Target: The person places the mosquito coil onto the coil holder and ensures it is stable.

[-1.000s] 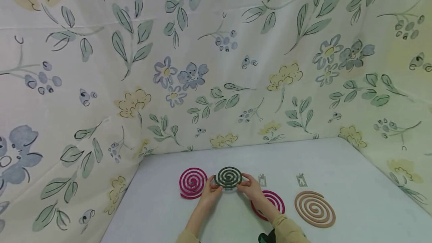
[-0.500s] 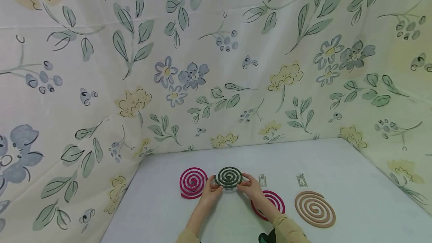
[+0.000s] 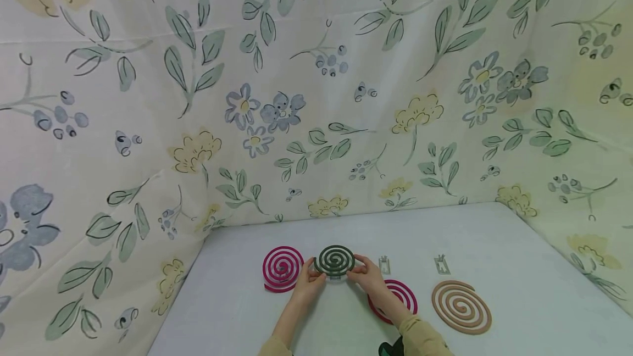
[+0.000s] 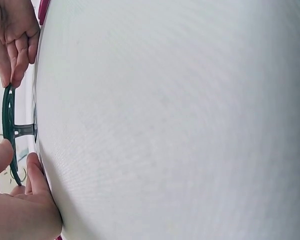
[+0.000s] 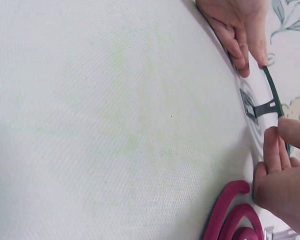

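Note:
A dark green mosquito coil lies level at the middle of the table, raised above the surface. Under its centre, in the right wrist view, stands a small metal stand with a flat base on the table. The left hand pinches the coil's left edge between thumb and fingers. On the opposite edge, the right hand pinches it the same way. Both wrist views show the coil edge-on, with the stand's upright meeting its underside. Fingers hide parts of the rim.
A magenta coil sits left of the left hand. Another magenta coil lies partly beneath the right forearm, and a tan coil lies farther right. Two flat metal stands, one nearer and one farther right, rest behind them.

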Demonstrator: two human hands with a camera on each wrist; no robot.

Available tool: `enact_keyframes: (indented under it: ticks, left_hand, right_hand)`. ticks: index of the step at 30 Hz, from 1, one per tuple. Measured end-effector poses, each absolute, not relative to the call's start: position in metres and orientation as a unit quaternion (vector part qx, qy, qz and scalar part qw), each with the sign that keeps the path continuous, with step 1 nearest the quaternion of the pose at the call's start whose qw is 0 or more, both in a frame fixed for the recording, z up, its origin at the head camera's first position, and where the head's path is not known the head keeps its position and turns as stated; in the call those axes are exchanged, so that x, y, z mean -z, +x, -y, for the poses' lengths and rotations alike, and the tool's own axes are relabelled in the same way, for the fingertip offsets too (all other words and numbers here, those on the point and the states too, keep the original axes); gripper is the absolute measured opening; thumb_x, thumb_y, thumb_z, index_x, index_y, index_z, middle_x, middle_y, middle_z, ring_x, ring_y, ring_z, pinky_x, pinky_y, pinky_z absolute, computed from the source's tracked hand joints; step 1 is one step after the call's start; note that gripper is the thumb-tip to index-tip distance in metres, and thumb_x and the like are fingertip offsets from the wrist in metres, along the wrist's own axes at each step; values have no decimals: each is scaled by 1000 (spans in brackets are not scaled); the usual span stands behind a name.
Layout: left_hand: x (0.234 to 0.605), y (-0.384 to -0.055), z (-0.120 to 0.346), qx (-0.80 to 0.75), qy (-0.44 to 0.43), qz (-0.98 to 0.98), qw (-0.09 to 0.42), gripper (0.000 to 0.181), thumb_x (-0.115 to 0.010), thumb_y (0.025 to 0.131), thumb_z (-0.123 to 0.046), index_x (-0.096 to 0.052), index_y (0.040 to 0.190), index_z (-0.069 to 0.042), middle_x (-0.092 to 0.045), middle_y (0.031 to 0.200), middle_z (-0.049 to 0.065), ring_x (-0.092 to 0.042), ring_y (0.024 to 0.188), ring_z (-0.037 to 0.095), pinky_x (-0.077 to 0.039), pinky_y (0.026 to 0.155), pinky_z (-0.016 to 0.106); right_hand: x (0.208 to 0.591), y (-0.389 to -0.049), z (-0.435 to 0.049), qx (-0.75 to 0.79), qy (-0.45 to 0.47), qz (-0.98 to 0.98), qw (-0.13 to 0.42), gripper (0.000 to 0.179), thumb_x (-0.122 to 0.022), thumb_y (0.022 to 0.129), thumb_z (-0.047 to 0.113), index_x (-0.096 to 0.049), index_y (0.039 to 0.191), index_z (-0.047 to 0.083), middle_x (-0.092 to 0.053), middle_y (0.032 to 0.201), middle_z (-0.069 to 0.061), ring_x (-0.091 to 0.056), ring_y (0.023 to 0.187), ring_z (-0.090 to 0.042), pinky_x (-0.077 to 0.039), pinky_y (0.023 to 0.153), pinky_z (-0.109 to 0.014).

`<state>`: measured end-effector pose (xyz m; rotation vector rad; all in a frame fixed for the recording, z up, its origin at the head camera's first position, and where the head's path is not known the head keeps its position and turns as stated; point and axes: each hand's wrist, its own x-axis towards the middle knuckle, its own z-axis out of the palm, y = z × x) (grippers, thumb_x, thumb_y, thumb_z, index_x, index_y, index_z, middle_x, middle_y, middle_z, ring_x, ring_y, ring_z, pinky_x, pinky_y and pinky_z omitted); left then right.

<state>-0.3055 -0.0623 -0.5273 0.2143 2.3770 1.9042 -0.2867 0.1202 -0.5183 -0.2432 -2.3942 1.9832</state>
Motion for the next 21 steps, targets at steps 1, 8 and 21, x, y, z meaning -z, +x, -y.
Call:
enact_keyframes:
  ticks: [1, 8, 21]
  left_hand:
    - [527, -305, 62, -623, 70, -778, 43, 63, -61, 89, -8, -29, 142, 7, -59, 101, 19, -55, 85, 13, -45, 74, 25]
    - [528, -306, 62, -620, 69, -781, 41, 63, -62, 89, -9, -29, 141, 7, -59, 100, 19, -55, 84, 14, -45, 73, 25]
    - [509, -295, 60, -611, 60, -788, 43, 59, -59, 90, -5, -30, 139, 10, -58, 100, 22, -54, 85, 17, -44, 73, 25]
  right_hand:
    - [518, -286, -120, -637, -78, 767, 12, 59, -68, 84, 7, -42, 135, -5, -64, 84, -6, -56, 76, -12, -48, 71, -31]
    - [516, -286, -120, -645, -83, 760, 8, 58, -67, 84, 7, -42, 135, -4, -62, 87, -7, -54, 77, -14, -47, 71, -31]
    - [516, -285, -120, -650, -88, 755, 2, 59, -68, 84, 8, -42, 136, -3, -62, 87, -7, -53, 79, -14, -47, 73, -31]
